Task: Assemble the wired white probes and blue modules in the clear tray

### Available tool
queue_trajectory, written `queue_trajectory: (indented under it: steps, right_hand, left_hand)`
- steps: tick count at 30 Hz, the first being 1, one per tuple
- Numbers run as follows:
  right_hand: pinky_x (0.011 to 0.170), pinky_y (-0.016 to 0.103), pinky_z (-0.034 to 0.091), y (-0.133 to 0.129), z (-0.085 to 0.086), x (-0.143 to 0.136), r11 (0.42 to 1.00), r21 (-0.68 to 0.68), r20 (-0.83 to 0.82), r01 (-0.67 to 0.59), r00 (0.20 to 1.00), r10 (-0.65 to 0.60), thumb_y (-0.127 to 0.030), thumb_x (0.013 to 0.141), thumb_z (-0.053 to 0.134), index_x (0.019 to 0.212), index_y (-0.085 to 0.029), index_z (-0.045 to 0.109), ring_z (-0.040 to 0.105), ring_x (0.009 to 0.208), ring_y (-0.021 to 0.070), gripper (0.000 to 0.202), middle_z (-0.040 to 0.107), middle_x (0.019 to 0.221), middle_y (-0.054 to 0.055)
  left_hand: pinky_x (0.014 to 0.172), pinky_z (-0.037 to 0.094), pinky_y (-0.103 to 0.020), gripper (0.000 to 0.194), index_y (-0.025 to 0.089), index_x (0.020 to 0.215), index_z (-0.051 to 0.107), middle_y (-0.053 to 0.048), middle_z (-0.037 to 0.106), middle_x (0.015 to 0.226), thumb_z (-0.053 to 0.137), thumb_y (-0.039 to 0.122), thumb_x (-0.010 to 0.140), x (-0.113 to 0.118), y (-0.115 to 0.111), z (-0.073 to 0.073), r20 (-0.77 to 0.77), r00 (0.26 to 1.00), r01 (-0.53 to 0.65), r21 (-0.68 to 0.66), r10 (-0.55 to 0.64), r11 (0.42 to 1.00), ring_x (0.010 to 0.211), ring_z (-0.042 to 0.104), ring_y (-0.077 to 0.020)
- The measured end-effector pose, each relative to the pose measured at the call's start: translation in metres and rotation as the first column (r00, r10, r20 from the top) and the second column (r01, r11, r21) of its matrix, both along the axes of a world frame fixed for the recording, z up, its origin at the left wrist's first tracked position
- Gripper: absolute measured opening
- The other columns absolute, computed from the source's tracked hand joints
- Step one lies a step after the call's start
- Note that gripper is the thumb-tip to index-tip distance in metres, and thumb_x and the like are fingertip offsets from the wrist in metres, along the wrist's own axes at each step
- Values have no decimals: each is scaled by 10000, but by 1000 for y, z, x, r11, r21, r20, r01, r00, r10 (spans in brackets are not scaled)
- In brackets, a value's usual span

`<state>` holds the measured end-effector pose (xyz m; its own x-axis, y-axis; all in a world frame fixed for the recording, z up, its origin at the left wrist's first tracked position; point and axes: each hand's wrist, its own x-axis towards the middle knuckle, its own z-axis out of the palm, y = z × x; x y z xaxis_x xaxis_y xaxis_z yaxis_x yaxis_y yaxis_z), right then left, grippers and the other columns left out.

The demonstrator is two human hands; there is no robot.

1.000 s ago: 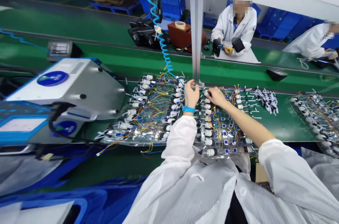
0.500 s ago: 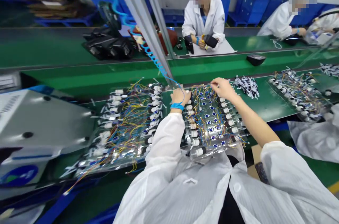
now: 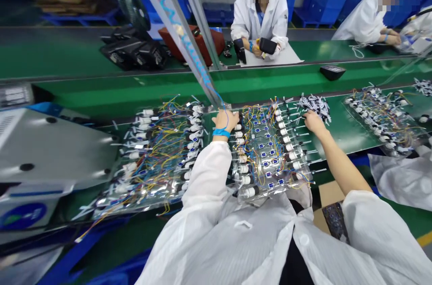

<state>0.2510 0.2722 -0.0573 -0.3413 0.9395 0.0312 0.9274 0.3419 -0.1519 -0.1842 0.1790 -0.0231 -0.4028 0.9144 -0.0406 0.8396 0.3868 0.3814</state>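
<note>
My left hand (image 3: 225, 119), with a blue wrist strap, rests at the top left corner of a clear tray (image 3: 256, 186) of white-and-black cylinders, coloured wires and small blue boards. Its fingertips are at the top cylinder; what they hold is too small to tell. My right hand (image 3: 313, 122) reaches to the near left edge of a pile of small white strips (image 3: 319, 106). Its fingers are bent toward the strips, and whether it grips one is unclear. White strips stick out from the cylinders along the tray's right side.
A second wired tray (image 3: 162, 150) lies left, beside a grey metal box (image 3: 64, 145). Another tray (image 3: 381, 114) sits right. A black device (image 3: 332, 72) is on the ledge. Metal posts and a blue coiled cord rise ahead. Across the line, a person (image 3: 261, 15) holds a dark part.
My right hand has moved right, from the top of the middle tray to the strip pile. My left hand stays near the tray's top left corner. The view has shifted slightly.
</note>
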Motion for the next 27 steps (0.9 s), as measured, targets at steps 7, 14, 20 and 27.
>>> queue_trajectory:
  steps: [7,14,20,27]
  right_hand:
    - [1156,377,503,19,7,4,981,-24,15,-192,981,192,-90,917,580,1348,-100,717,651,1298,302,453,664,1403,222]
    - [1017,377,552,17,13,5,996,-32,34,-79,996,80,-153,931,576,1018,-135,786,748,1052,293,228,791,1060,195]
    - [723,366,622,29,58,0,973,-82,-747,216,632,-204,-317,885,677,1112,-181,672,742,727,211,264,772,919,105]
    - [650,233,591,31,88,-149,942,-162,-977,-293,179,-112,-381,708,955,852,-220,707,685,657,110,329,701,738,-11]
  left_hand:
    - [1122,423,-631,372,130,1046,802,-263,701,1286,547,392,977,0,3,-7,-41,999,-27,7,27,1000,1254,617,-430]
    - [1112,410,-579,369,198,1189,811,-199,730,1325,523,328,998,0,8,-9,2,998,56,113,-57,992,1277,625,-411]
    - [1138,444,-419,397,189,1347,746,-118,771,1345,614,216,973,-5,28,-24,140,968,162,285,-209,945,1269,686,-294]
    - [1116,455,-448,282,227,1239,795,-111,785,1296,701,275,978,-6,34,-44,148,951,198,382,-271,903,1255,694,-313]
